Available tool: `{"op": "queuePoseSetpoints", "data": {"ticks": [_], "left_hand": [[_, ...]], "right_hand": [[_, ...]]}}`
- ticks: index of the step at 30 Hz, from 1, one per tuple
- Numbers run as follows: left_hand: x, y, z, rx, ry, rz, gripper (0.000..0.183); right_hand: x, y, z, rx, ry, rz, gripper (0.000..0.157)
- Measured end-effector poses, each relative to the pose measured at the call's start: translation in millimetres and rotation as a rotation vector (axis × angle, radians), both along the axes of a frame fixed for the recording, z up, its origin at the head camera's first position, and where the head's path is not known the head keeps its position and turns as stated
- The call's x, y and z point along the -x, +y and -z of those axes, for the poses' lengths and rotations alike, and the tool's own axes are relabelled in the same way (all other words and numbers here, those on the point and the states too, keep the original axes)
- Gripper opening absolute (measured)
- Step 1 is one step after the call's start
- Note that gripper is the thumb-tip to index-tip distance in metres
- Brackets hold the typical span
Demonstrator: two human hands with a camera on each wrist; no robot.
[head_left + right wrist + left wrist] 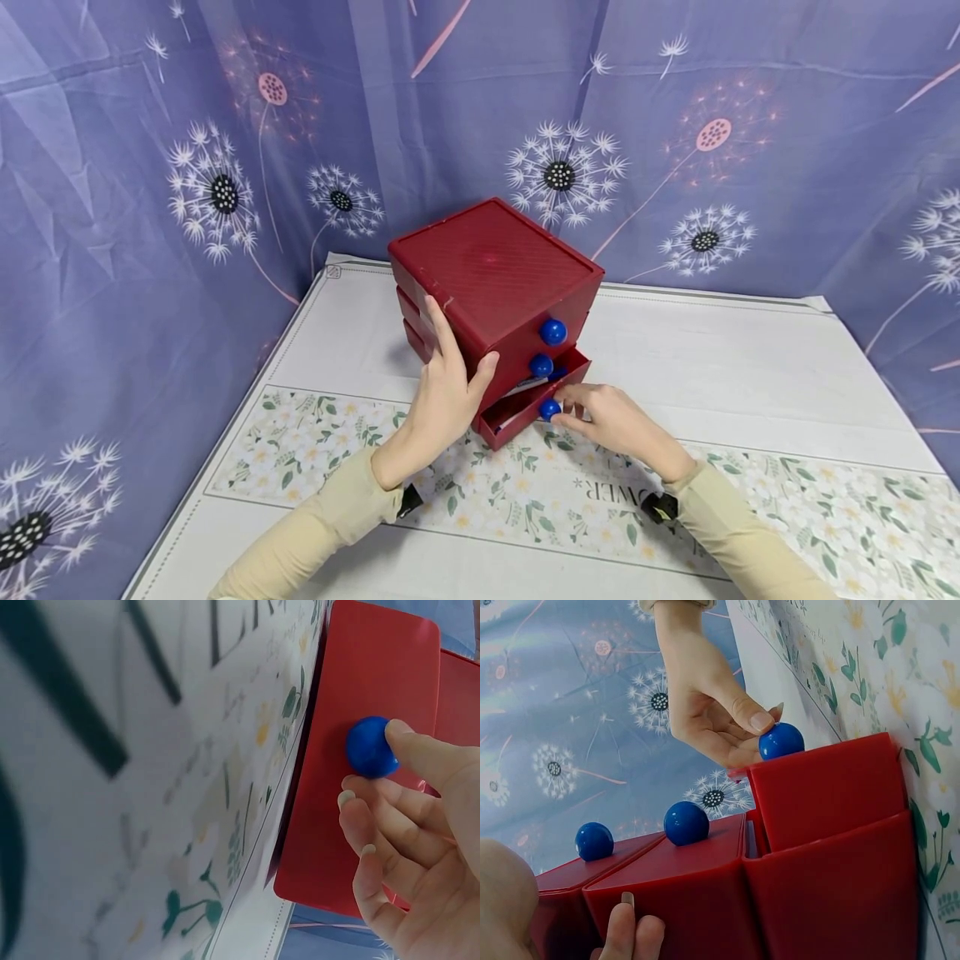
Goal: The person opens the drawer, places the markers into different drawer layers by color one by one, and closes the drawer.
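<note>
A red three-drawer box [495, 267] stands on the table, with a round blue knob on each drawer. Its bottom drawer [517, 429] is pulled partway out, and a few small items, one of them blue, show inside; their kind is hard to tell. My right hand [618, 417] pinches the bottom drawer's blue knob [371, 747] between thumb and fingers. Against the box's left side rests my left hand [446, 392], its fingers extended and the thumb near the front corner. In the left wrist view, the middle knob [686, 823] and top knob [594, 841] are untouched.
A white cloth with a floral band [330, 442] covers the table. Purple dandelion-print curtains [450, 125] hang behind the box and along the left. Dark bands [660, 507] sit at both wrists.
</note>
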State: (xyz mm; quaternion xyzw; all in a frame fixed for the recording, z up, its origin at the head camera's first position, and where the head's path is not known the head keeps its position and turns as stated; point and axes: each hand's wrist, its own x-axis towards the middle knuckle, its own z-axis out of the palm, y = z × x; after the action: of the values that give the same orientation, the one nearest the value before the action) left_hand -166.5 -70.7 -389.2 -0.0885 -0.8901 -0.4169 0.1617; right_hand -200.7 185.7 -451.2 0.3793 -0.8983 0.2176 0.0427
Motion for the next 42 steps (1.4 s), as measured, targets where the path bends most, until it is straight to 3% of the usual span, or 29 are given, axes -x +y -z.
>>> {"op": "queuePoseSetpoints", "data": {"ticks": [42], "left_hand": [[-3.2, 5.3, 0.8, 0.016, 0.063, -0.023, 0.098]], "right_hand": [[4.0, -7.8, -1.0, -0.032, -0.009, 0.020, 0.018]]}}
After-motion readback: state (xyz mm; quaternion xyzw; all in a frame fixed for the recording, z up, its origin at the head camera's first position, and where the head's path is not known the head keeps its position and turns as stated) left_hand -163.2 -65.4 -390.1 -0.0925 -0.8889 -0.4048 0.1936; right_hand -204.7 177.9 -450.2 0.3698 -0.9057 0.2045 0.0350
